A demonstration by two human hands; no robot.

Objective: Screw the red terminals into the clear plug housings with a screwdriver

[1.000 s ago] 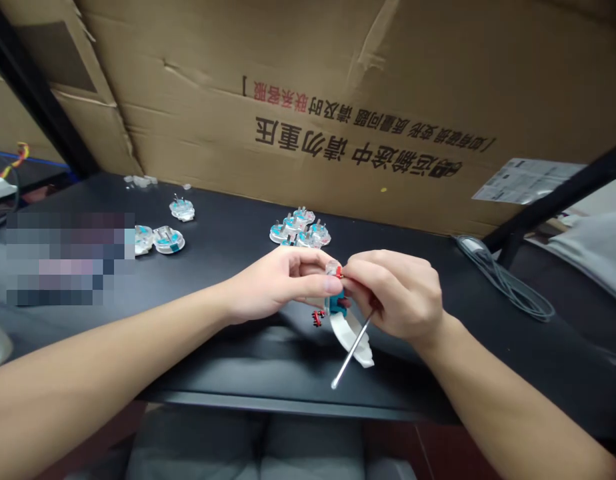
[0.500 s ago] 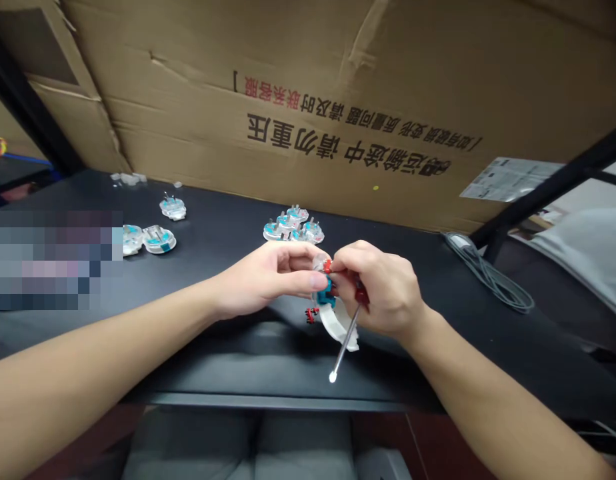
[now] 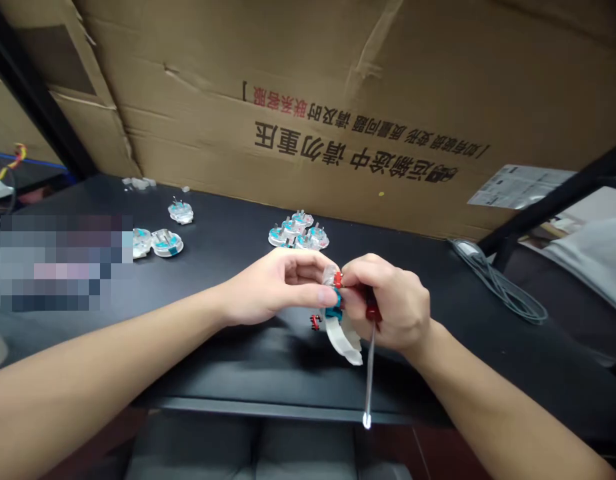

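My left hand (image 3: 281, 285) pinches a white and teal plug assembly (image 3: 339, 326) by its clear top, holding it just above the black table (image 3: 223, 353). My right hand (image 3: 388, 303) is closed around a screwdriver (image 3: 370, 373) with a red handle, its metal shaft pointing down toward me, and its fingertips touch a small red part at the top of the plug. A loose red part (image 3: 315, 322) lies on the table just below my left thumb.
A cluster of similar plug pieces (image 3: 299, 235) sits behind my hands, with three more plug pieces (image 3: 164, 237) further left. A large cardboard sheet (image 3: 338, 107) leans along the back. A grey cable (image 3: 498, 283) lies at the right. The table's front edge runs below my hands.
The screwdriver shaft has swung from slanting down-left to pointing almost straight down. Both hands stay together on the plug assembly, shifted only slightly.
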